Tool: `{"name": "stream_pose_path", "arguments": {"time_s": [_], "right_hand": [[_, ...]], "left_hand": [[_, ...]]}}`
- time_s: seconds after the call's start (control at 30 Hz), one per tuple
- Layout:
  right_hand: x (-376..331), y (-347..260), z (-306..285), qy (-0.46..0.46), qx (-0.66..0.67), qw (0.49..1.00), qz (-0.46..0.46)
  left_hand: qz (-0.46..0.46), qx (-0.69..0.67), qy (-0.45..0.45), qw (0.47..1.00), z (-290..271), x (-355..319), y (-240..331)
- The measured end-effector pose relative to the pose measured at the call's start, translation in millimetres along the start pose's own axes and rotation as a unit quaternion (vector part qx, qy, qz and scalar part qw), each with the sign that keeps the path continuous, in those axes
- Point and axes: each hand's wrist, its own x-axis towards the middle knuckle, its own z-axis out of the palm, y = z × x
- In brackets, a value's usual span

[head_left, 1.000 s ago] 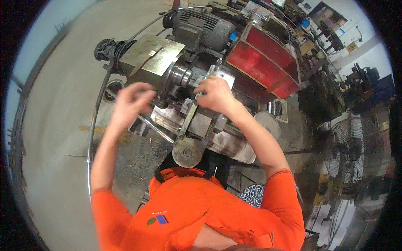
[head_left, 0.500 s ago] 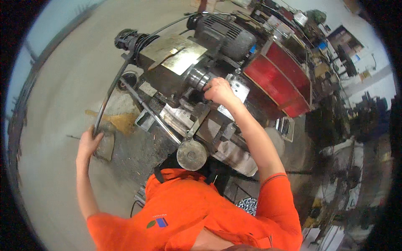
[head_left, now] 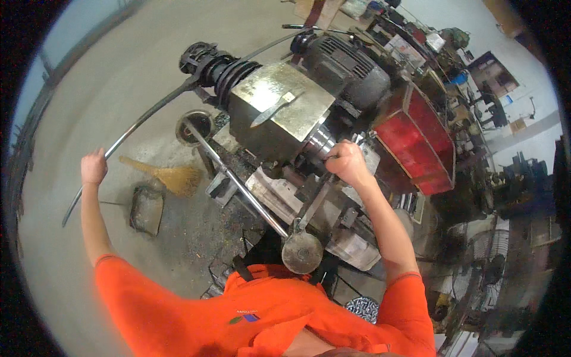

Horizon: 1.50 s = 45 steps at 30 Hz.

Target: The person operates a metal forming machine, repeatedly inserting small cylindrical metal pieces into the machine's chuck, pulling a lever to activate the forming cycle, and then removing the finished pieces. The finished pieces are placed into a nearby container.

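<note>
My left hand (head_left: 94,167) is closed around a long, thin lever bar (head_left: 138,124), whose lower end sticks out past my fist. The bar runs up to the black coiled-looking shaft end (head_left: 215,66) of a lathe-like machine. On the machine's headstock (head_left: 285,101) lies a flat tool (head_left: 272,111) resembling a file or blade. My right hand (head_left: 350,162) is closed right at the front of the shiny round chuck (head_left: 318,143); what its fingers hold is hidden. Below it are the slide (head_left: 324,208) and a round disc-shaped handwheel (head_left: 302,252).
A second bright steel bar (head_left: 241,187) slants toward the handwheel. A grey motor (head_left: 351,68) stands behind the headstock, with a red metal box (head_left: 410,140) to the right. A broom head (head_left: 178,178) and a dustpan (head_left: 147,209) lie on the floor. A container of small metal parts (head_left: 361,309) sits low down.
My left hand has swung outward to the left and up with the lever bar. My right hand stays closed at the chuck. The whole view has shifted, with the machine now further right.
</note>
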Motion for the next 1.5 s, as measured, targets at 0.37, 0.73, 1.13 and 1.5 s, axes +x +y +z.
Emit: {"name": "stream_pose_path", "arguments": {"time_s": [0.37, 0.73, 1.13, 1.5], "right_hand": [[-58.7, -8.4, -26.2, 0.170, 0.035, 0.985, 0.017], [-331.0, 36.3, -86.4, 0.176, 0.045, 0.888, 0.423], [-631.1, 105.7, -27.3, -0.061, -0.200, 0.657, 0.724], [-566.8, -76.2, 38.2, 0.141, 0.223, 0.657, 0.706]], "left_hand": [[-0.128, -0.384, 0.244, 0.881, -25.7, 25.0, 159.2], [0.262, -0.040, -0.281, 0.922, 42.0, 12.6, 328.8], [-0.209, -0.610, -0.203, 0.737, -11.7, 56.8, 272.8], [-0.273, -0.687, -0.078, 0.669, -10.0, 67.5, 332.0]]}}
